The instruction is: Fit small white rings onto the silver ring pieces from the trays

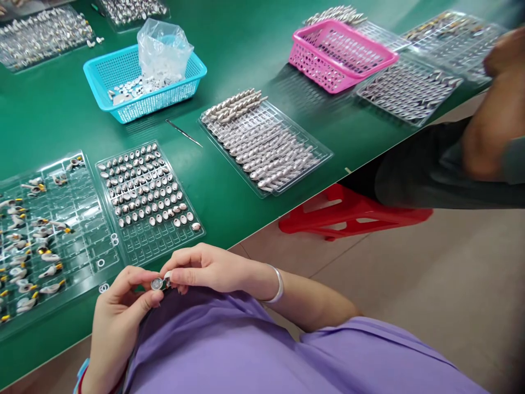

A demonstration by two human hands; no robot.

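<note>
1. Being pinched in the left hand (pixel 121 309), a small round piece (pixel 156 284) was just past the near edge of the green bench (pixel 254 44), in front of the person's purple top (pixel 229 345).
2. The left fingers were closed on it, thumb below and pointing finger above.
3. The right hand (pixel 200 272) was just beside it, with its fingers closed on a small white piece (pixel 168 276). I could not tell if the two pieces were joined.
4. A pale band (pixel 278 284) went around the right wrist.
5. Near the hands was a clear tray (pixel 141 249) with rows of little oval bits (pixel 143 189). Its rows closest to the person had bare spots.
6. To its left, a bigger tray (pixel 88 216) held white, yellow and black bits (pixel 49 257).
7. Farther back lay a thin metal tool (pixel 184 133). To its right, another tray held long pale pieces (pixel 266 148).
8. A blue basket (pixel 159 102) behind the tool held a clear bag (pixel 164 46) and loose white bits (pixel 131 90).
9. A pink basket (pixel 315 68) stood far to the right.
10. Another person's arm (pixel 490 126) was at the right side, and a red stool (pixel 353 216) was below the bench edge.
</note>
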